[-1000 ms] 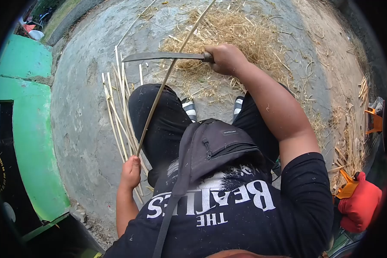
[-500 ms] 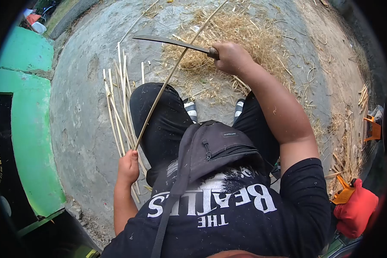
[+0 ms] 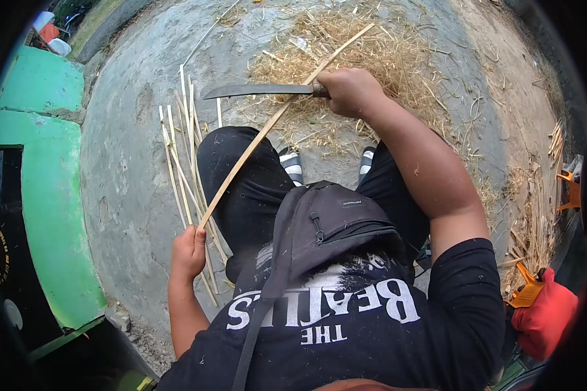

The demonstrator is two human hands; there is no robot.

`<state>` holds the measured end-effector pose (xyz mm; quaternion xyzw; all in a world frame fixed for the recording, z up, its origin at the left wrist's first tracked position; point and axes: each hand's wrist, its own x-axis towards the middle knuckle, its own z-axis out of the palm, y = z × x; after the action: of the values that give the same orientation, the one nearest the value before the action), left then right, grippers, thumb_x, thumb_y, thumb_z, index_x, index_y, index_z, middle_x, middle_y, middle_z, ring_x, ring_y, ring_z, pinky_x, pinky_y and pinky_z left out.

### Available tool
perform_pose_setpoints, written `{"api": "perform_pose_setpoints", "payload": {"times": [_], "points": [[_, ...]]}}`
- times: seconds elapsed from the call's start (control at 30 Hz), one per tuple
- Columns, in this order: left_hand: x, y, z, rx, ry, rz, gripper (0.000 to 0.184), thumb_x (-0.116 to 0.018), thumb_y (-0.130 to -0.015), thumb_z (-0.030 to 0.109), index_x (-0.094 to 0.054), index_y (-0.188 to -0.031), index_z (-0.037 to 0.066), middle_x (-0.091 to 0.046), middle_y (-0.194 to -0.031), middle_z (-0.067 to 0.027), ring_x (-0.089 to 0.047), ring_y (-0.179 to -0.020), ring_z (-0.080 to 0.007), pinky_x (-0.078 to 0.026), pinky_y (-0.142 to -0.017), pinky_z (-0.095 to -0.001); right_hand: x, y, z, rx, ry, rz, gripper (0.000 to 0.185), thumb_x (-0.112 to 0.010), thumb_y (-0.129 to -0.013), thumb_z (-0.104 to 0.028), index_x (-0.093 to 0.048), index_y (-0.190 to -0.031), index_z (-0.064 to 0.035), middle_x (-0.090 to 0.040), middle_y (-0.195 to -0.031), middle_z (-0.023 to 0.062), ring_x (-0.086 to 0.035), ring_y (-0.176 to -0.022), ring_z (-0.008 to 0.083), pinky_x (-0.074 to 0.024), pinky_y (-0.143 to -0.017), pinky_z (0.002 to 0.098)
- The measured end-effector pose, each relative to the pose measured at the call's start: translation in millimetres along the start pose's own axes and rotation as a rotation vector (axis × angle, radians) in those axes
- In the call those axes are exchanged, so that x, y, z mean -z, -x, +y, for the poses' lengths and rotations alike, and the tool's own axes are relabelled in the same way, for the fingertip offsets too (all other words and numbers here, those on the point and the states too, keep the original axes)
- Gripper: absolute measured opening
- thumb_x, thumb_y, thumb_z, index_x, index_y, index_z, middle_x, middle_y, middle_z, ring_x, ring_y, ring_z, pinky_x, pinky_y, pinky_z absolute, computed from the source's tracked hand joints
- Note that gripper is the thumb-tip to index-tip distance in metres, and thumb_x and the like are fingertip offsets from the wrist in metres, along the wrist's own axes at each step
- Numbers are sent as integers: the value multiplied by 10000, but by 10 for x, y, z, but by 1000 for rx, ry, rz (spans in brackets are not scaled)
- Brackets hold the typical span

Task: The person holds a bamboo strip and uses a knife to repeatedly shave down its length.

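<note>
My left hand (image 3: pixel 189 253) is closed round the lower end of a long bamboo strip (image 3: pixel 251 150), thumb on top. The strip slants up and away to the right, across my left knee. In my right hand (image 3: pixel 353 93) is the wooden handle of a machete (image 3: pixel 261 90). Its long blade points left, its tip turned slightly up, and crosses the strip in its upper half. Whether the edge presses on the strip I cannot tell. Several pale bamboo strips (image 3: pixel 190 130) lie on the ground by my left knee.
Beyond my feet a heap of curly shavings (image 3: pixel 365 49) covers the concrete (image 3: pixel 120 189). A green wall (image 3: pixel 49 215) stands at left. On the right are split bamboo pieces (image 3: pixel 535 225), an orange object (image 3: pixel 527 288) and red cloth (image 3: pixel 546 316). A black bag (image 3: pixel 336 218) hangs on my front.
The machete has come down and nearer me along the strip. The strip has turned to show its wide face, and its far end has swung right and come nearer.
</note>
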<state>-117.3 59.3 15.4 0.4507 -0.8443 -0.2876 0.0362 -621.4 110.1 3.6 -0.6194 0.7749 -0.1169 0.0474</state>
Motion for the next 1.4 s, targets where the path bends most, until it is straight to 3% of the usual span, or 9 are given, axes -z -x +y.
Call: {"api": "perform_pose_setpoints", "payload": {"times": [0.07,0.2,0.4,0.6,0.83,0.97,1.07,1.17,1.4], "points": [[-40,22,-85,-9,50,-8,576,-474,-1116,487,-488,-812,-3,-502,-636,-187,-507,-571,-317,-412,-565,-433,19,60,-84,71,-14,102,121,-705,-851,-174,-651,-941,-114,-736,-841,137,-728,-806,394,-583,-718,510],[-215,53,-246,7,187,-14,580,-461,-1121,497,-465,-805,11,-427,-626,-121,-410,-589,-213,-385,-561,-401,66,-130,186,-154,-129,144,110,-680,-915,-240,-693,-987,-158,-754,-910,140,-745,-866,359,-592,-766,495],[-132,139,-132,27,250,-106,598,-499,-1096,549,-472,-805,28,-423,-654,-50,-406,-654,-138,-392,-579,-366,118,65,-165,67,-46,73,118,-695,-897,-246,-682,-966,-152,-744,-885,133,-746,-865,345,-590,-769,500],[-317,160,-228,61,276,-86,585,-499,-1105,522,-477,-805,20,-443,-647,-68,-419,-641,-151,-400,-580,-372,-22,-135,151,-139,-147,91,147,-671,-886,-197,-694,-1020,-140,-755,-926,145,-735,-907,382,-587,-804,514],[-307,98,-187,27,225,-70,572,-497,-1110,503,-476,-804,20,-442,-630,-81,-426,-626,-160,-400,-579,-377,35,46,-180,121,19,10,141,-665,-923,-256,-687,-978,-129,-747,-901,136,-735,-885,378,-584,-787,507],[-329,100,-247,38,251,-72,572,-495,-1111,501,-472,-803,19,-433,-622,-83,-423,-618,-161,-400,-573,-384,-110,-192,312,-157,-170,178,122,-722,-874,-217,-675,-949,-132,-726,-844,139,-728,-816,387,-577,-717,505],[-281,96,-269,19,238,-64,579,-500,-1107,508,-468,-801,17,-440,-619,-101,-421,-603,-176,-399,-564,-394,-120,-167,377,-116,-137,179,127,-721,-876,-220,-679,-958,-133,-729,-849,144,-727,-821,386,-579,-727,500],[-199,72,-153,14,172,-53,588,-509,-1101,513,-463,-796,13,-455,-620,-131,-422,-588,-204,-400,-561,-405,140,41,-114,-5,13,-56,157,-687,-884,-193,-706,-1033,-149,-761,-1013,113,-747,-940,336,-596,-825,483],[-358,-7,-170,13,213,-22,593,-515,-1097,518,-476,-798,7,-482,-625,-148,-432,-584,-224,-406,-567,-403,-39,-110,-50,-54,-77,78,122,-680,-894,-222,-702,-978,-136,-751,-906,145,-741,-908,363,-584,-785,501]]}}
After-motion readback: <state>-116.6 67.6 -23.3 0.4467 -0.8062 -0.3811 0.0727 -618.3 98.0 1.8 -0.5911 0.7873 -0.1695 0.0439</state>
